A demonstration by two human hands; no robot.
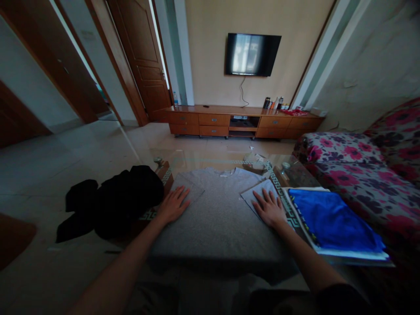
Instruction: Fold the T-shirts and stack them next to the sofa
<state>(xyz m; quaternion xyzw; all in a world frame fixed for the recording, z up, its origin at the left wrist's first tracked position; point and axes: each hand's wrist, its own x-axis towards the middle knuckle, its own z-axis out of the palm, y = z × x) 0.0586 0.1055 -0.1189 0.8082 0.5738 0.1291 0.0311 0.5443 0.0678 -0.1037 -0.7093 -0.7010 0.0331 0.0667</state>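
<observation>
A grey T-shirt (219, 214) lies spread on a glass coffee table, its collar away from me and its lower hem hanging at the near edge. Both sleeves are turned inward onto the body of the shirt. My left hand (173, 203) rests flat on the folded left sleeve, fingers spread. On the folded right sleeve, my right hand (269, 206) presses down with its fingers apart. Neither hand grips any cloth. Dark clothing (121, 201) is heaped left of the shirt. Folded blue cloth (334, 218) lies on white fabric to the right.
A flowered sofa (344, 162) stands along the right side. Beyond the glass table (210, 158) is a low wooden TV cabinet (213, 119) with bottles on top, below a wall-mounted television (252, 54). A crumpled clear plastic bag (254, 159) shows near the table's far side.
</observation>
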